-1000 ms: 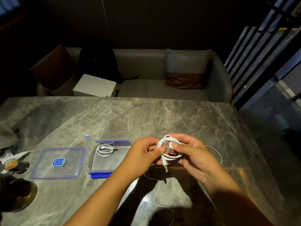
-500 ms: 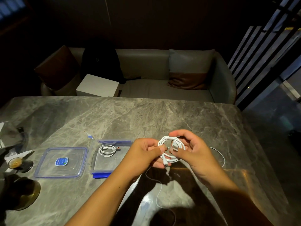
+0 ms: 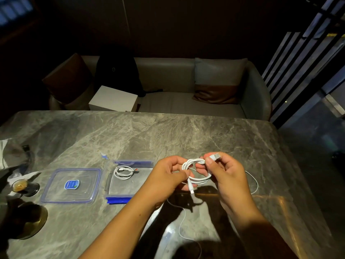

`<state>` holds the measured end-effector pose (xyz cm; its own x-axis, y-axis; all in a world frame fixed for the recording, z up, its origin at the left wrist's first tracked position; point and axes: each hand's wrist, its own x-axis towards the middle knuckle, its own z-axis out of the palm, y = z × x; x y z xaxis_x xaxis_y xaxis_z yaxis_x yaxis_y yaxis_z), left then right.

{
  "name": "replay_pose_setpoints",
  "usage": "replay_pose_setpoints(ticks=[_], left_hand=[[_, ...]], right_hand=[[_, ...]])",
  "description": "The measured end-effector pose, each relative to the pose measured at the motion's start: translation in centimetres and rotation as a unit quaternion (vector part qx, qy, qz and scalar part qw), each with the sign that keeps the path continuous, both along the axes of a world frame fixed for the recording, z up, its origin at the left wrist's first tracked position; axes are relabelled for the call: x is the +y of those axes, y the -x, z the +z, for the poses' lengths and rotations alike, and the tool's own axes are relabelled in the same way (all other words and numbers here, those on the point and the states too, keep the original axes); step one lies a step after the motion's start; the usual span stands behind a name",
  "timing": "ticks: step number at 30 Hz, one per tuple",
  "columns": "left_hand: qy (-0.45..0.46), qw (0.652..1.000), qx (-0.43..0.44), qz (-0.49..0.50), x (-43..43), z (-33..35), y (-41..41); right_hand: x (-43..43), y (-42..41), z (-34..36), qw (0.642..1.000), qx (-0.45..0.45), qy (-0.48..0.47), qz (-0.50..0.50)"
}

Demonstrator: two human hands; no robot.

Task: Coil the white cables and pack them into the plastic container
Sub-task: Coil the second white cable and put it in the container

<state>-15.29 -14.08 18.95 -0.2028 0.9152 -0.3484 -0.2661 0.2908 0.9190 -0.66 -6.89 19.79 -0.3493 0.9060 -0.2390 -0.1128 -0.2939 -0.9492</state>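
While left hand [image 3: 168, 177] pinches coiled cable [image 3: 198, 180], right hand [image 3: 228, 177] pinches plug [image 3: 214, 157]

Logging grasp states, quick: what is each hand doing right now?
Left hand: pinches the coiled white cable.
Right hand: pinches that cable's USB plug.

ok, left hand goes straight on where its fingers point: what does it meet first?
Likely the right hand. The left hand points rightward through the white cable coil both hold; depth looks matched, but one view can't confirm.
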Motion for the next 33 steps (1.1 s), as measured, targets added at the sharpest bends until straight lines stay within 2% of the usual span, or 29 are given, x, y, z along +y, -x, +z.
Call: replay_pose_setpoints(ticks=[5, 9, 15, 21, 24, 29, 33], left_hand=[[-0.029, 0.999, -0.039, -0.01, 0.0, -0.1, 0.9], [-0.035, 0.996, -0.082, 0.009, -0.2, 0.0, 0.9], [-0.049, 0.997, -0.067, 0.005, -0.6, 0.1, 0.5], [-0.059, 0.993, -0.093, 0.036, -0.7, 0.1, 1.2], [-0.059, 0.99, -0.124, 0.041, -1.1, -0.5, 1.5], [-0.06, 0.985, -0.149, 0.064, -2.3, -1.2, 3.4], [-0.049, 0.986, -0.136, 0.085, -3.3, -1.9, 4.7]], right_hand=[[-0.4, 0.2, 0.9, 0.969, 0.151, 0.194, -0.038], [-0.6, 0.5, 0.9, 0.945, 0.202, 0.253, -0.037], [-0.3, 0.6, 0.6, 0.966, 0.151, 0.209, -0.033], [-0.4, 0.8, 0.4, 0.95, 0.185, 0.251, -0.028], [-0.7, 0.9, -0.1, 0.955, 0.173, 0.241, -0.015], [-0.6, 0.9, -0.9, 0.983, 0.062, 0.157, 0.076], [-0.5, 2.0, -1.7, 0.98, -0.043, 0.083, 0.178]])
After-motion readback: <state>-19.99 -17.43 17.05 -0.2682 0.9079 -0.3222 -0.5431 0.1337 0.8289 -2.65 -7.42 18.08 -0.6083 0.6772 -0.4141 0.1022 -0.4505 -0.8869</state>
